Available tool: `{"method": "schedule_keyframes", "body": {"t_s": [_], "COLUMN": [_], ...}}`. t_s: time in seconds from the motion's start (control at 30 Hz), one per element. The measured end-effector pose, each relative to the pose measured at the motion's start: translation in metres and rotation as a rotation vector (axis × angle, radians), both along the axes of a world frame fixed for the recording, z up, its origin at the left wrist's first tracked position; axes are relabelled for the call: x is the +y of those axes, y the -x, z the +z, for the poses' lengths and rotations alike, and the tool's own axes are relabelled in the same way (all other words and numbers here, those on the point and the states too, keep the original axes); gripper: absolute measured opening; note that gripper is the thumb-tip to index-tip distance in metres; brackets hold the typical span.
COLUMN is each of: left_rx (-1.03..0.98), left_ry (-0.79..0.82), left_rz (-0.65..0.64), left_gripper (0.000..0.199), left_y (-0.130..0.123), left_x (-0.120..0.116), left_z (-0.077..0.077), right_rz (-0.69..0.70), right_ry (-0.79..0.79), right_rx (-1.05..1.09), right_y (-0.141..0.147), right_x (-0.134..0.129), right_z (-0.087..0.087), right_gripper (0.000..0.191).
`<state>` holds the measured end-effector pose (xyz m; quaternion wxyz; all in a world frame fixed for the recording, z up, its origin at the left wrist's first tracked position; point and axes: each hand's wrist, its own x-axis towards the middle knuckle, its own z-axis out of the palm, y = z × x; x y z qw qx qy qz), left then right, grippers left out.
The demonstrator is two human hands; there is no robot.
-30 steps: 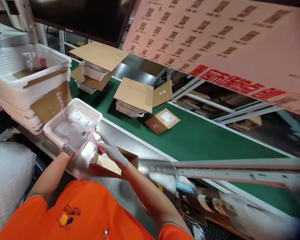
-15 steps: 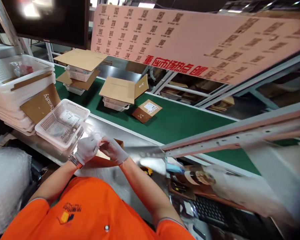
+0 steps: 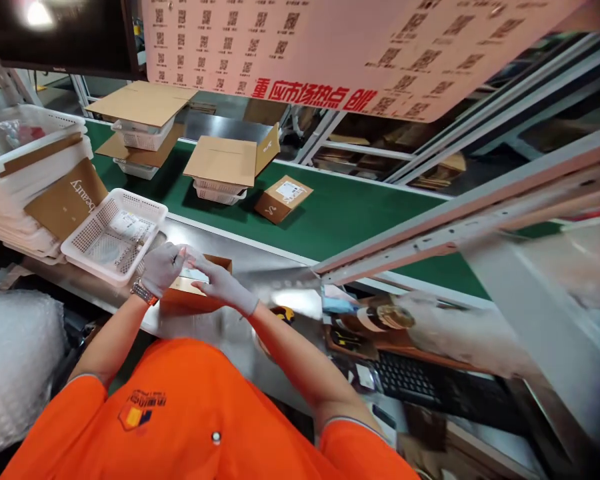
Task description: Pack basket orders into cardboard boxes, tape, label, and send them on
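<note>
My left hand (image 3: pixel 164 268), in a pale glove with bare fingertips, is closed at the left end of an open cardboard box (image 3: pixel 190 304). What its fingers hold, if anything, cannot be made out. My right hand (image 3: pixel 224 285), gloved alike, reaches over the box with its fingers stretched toward the left hand and the thumb apart. Something whitish lies in the box below the hands, mostly hidden. Just left of them stands a white perforated basket (image 3: pixel 105 267) holding a clear bag with a white label and a few small items.
Behind the steel bench (image 3: pixel 260 270) runs a green conveyor (image 3: pixel 345 217) bearing baskets topped with cardboard and a labelled carton (image 3: pixel 283 199). Stacked white baskets (image 3: pixel 10 207) and bubble wrap (image 3: pixel 17 367) are at left. A slanted metal frame (image 3: pixel 405 260), tape and a keyboard (image 3: pixel 410 380) are at right.
My hands have drawn slightly apart over the box; the right fingers have straightened from a curled grip. The whole view has shifted as my head moved.
</note>
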<state>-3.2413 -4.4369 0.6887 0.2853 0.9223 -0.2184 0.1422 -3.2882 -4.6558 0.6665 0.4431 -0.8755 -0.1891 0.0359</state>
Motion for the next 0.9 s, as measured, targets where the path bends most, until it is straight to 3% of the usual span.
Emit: {"method": "schedule_keyframes", "body": {"t_s": [0.1, 0.13, 0.23, 0.33, 0.5, 0.57, 0.63, 0.67, 0.77, 0.9], "left_rx": [0.008, 0.004, -0.005, 0.039, 0.161, 0.212, 0.233, 0.230, 0.203, 0.223], "left_ry": [0.015, 0.025, 0.054, 0.061, 0.092, 0.124, 0.169, 0.197, 0.261, 0.233], "left_rz": [0.039, 0.053, 0.074, 0.039, -0.103, -0.212, -0.353, -0.423, -0.548, -0.405], "left_gripper": [0.044, 0.045, 0.047, 0.049, 0.049, 0.048, 0.046, 0.047, 0.047, 0.036], "left_y": [-0.004, -0.005, -0.008, -0.012, -0.016, -0.016, -0.016, -0.016, -0.019, -0.028], "left_x": [0.004, 0.005, 0.007, 0.007, 0.001, -0.008, -0.021, -0.028, -0.045, -0.043], "left_z": [0.004, 0.006, 0.012, 0.015, 0.012, 0.011, 0.012, 0.012, 0.011, -0.006], "right_rz": [-0.074, -0.092, -0.158, -0.192, -0.217, -0.244, -0.241, -0.232, -0.235, -0.421], "right_ry": [0.263, 0.305, 0.282, 0.202, -0.105, -0.255, -0.294, -0.247, 0.048, 0.316], "right_rx": [-0.088, -0.116, -0.252, -0.349, -0.131, -0.050, -0.010, 0.007, 0.059, 0.118], "right_y": [-0.002, -0.002, 0.002, 0.009, 0.009, 0.002, -0.006, -0.010, -0.012, 0.003], "right_x": [0.001, 0.001, -0.003, -0.009, -0.013, -0.011, -0.009, -0.008, -0.013, -0.028], "right_z": [0.011, 0.016, 0.034, 0.039, 0.012, -0.001, -0.008, -0.010, -0.006, 0.004], "right_gripper": [0.019, 0.018, 0.021, 0.014, 0.019, 0.043, 0.063, 0.059, 0.015, 0.029]}}
